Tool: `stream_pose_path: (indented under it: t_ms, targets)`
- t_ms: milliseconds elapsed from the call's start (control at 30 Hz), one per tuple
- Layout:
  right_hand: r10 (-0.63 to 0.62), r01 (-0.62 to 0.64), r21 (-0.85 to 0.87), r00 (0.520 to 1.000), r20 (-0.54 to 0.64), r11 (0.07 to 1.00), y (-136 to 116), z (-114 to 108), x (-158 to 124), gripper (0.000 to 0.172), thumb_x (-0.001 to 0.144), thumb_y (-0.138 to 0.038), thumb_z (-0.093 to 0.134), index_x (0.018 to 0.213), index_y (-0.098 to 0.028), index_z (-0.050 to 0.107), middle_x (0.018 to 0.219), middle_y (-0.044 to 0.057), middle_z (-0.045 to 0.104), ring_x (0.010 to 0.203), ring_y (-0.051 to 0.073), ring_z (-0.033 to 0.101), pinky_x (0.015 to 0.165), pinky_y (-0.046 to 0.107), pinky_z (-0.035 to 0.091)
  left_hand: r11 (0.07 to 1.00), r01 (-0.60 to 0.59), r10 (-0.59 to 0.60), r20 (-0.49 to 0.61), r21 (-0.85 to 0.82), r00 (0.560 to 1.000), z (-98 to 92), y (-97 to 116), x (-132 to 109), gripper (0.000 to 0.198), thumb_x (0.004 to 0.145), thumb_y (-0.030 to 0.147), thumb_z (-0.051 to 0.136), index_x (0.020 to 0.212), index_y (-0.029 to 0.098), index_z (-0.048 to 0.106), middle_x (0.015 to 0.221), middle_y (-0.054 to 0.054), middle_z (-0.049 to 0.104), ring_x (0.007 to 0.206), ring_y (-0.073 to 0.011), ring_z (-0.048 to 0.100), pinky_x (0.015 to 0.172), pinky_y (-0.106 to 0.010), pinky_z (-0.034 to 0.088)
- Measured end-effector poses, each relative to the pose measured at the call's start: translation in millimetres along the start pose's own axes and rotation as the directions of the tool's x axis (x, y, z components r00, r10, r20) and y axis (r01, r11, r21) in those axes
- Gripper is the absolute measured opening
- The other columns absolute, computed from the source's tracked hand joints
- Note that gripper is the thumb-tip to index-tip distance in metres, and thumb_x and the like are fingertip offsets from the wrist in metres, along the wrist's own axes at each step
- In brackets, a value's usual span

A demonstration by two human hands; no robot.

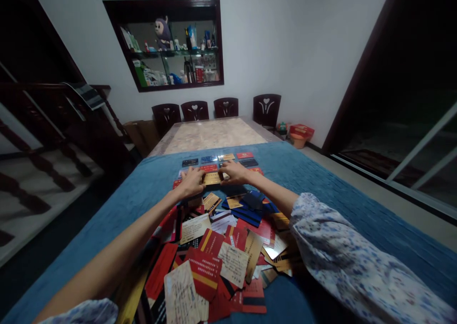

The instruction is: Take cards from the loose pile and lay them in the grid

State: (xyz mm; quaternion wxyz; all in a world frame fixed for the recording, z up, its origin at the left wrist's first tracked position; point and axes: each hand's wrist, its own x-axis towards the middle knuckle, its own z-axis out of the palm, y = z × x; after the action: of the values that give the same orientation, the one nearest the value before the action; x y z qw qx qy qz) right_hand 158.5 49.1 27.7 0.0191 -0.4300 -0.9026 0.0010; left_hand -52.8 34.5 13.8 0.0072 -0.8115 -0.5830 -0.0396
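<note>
Yeah so the left hand [192,181] and right hand [233,172] have their fingers [224,166] pinching a gold card [213,178] by opposite ends, just past a messy card pile [205,262].

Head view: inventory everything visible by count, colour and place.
gold card: one, gold, near picture centre
arranged cards: several, mixed colours, around and beyond it
loose cards: many, mixed colours, heaped nearer the camera
cloth: one, blue, under cards
table: one, pale, under cloth
chairs: four, dark, beyond table
niche: one, dark, back wall
plush toy: one, purple, niche
containers: several, mixed colours, niche
cardboard: count unclear, brown, left
bin: one, orange, right
railing: one, dark, left
towel: one, striped, railing
sliding door: one, dark, right
sleeves: two, blue and white, forearms
left hand: one, bare, card's left
right hand: one, bare, card's right
</note>
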Motion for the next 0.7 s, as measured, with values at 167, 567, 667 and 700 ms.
stream_pose_path:
  t_ms: [167,567,667,700]
  targets:
    - [0.010,-0.010,-0.002,0.999,0.031,1.000,-2.7,4.7,13.7,0.036,0.087,-0.046,0.067,0.113,-0.021,0.070,0.129,0.014,0.058,0.126,0.035,0.045,0.091,0.041,0.046,1.000,0.000,0.000,0.017,0.018,1.000,7.0,-14.9,9.9,0.043,0.075,0.025,0.062,0.118,0.022,0.065,0.129,-0.013,0.060,0.123,-0.0383,0.044,0.092,-0.049,0.037]
    - [0.031,-0.031,-0.002,0.997,0.071,1.000,-6.6,12.9,31.1,0.036,0.087,-0.046,0.066,0.113,-0.021,0.070,0.133,0.015,0.058,0.128,0.036,0.045,0.096,0.045,0.046,1.000,0.007,-0.010,0.100,0.030,0.995,13.8,-27.1,22.2,0.040,0.070,0.025,0.060,0.109,0.025,0.068,0.115,-0.012,0.067,0.124,-0.0399,0.044,0.092,-0.054,0.039]
    - [0.041,-0.041,-0.001,0.996,0.078,0.999,-6.8,13.7,31.9,0.037,0.087,-0.045,0.067,0.115,-0.021,0.069,0.133,0.015,0.058,0.126,0.036,0.046,0.096,0.047,0.046,0.999,0.009,-0.013,0.117,0.037,0.993,14.2,-25.4,23.1,0.039,0.070,0.023,0.060,0.108,0.024,0.068,0.113,-0.013,0.067,0.124,-0.0393,0.044,0.093,-0.054,0.039]
    - [0.043,-0.043,-0.001,0.996,0.079,0.999,-6.6,14.3,32.4,0.037,0.087,-0.045,0.067,0.116,-0.021,0.069,0.133,0.015,0.058,0.126,0.036,0.047,0.096,0.047,0.046,0.999,0.007,-0.011,0.124,0.039,0.992,14.1,-24.9,23.2,0.039,0.070,0.023,0.060,0.109,0.023,0.068,0.113,-0.013,0.067,0.124,-0.0391,0.045,0.093,-0.054,0.039]
